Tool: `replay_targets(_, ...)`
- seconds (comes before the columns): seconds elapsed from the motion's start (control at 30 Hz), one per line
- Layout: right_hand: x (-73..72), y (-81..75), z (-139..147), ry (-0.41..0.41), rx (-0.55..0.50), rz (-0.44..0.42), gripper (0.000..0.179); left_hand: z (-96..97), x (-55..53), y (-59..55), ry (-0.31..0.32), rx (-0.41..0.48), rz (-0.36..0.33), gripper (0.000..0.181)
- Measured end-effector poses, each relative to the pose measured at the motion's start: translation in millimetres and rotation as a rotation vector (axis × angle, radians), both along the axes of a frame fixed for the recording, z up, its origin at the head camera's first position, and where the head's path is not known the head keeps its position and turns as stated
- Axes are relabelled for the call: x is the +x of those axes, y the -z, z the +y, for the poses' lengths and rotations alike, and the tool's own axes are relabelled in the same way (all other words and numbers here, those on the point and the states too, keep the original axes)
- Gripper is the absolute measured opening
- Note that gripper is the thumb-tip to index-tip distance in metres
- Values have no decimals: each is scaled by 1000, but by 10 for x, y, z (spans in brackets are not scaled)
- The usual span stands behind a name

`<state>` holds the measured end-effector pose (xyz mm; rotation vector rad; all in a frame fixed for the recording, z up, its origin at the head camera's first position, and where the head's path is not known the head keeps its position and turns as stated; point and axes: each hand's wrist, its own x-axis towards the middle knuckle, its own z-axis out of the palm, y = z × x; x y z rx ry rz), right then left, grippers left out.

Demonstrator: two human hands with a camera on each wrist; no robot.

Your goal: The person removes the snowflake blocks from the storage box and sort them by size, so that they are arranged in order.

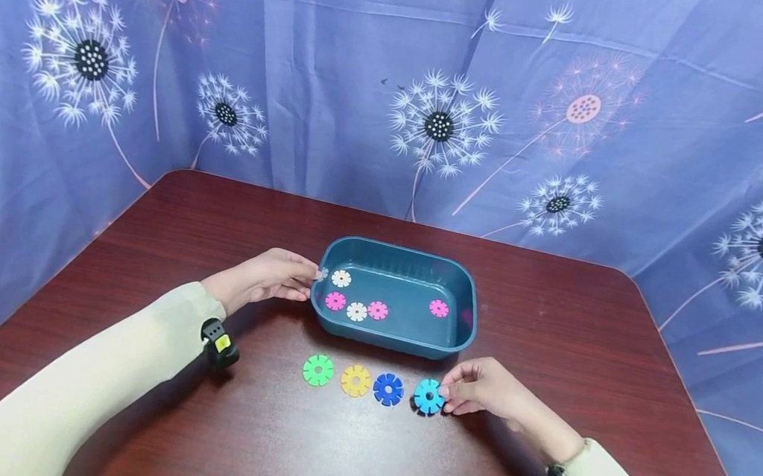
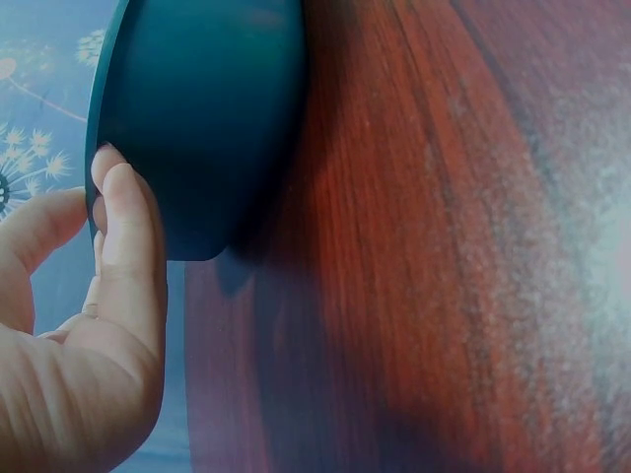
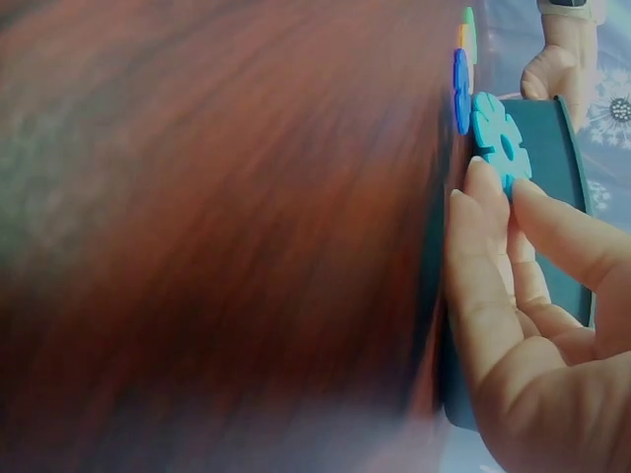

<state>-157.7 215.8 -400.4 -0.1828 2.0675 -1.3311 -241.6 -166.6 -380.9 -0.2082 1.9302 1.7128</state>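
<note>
Nearest, we see the right hand (image 1: 485, 387) pinching a notched, flat light-blue disc (image 1: 419, 400) beside the blue disc (image 1: 379, 389), yellow disc (image 1: 347, 380) and green disc (image 1: 309, 371) on the glossy, wood-grained table (image 1: 258, 437). Beyond, the left hand's (image 1: 274, 274) fingers clamp the smooth, round-cornered teal basin's (image 1: 383, 334) rim; behind hangs creased cloth (image 1: 340, 78).

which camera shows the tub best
The head view: nearly the whole tub shows from above, with pink pieces and white pieces inside. The left wrist view shows only part of its outside, the left hand pinching its edge. The right wrist view shows it only partly, behind the right hand and light blue disc.
</note>
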Motion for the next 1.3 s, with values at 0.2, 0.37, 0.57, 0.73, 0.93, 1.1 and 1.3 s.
replay_targets(0.2,-19,-5,7,5,33,-23,21,2,3,-6,4,7,2,47)
replay_targets(0.37,-27,12,-6,-5,78,-2,21,2,-4,7,3,-1,0,46)
replay_targets(0.57,-15,17,-49,-23,174,84,18,0,-3,14,-7,-7,0,46)
replay_targets(0.73,-10,5,-94,-19,249,119,14,-2,5,5,-7,-8,3,46)
replay_targets(0.93,-79,-136,-38,-95,239,114,22,2,1,9,-5,-3,7,45)
replay_targets(1.1,-278,-620,61,-245,188,84,34,3,-3,29,-10,-2,4,44)
replay_targets(1.3,-621,-1081,-100,-261,152,164,28,-1,-11,41,-22,-19,-2,44)
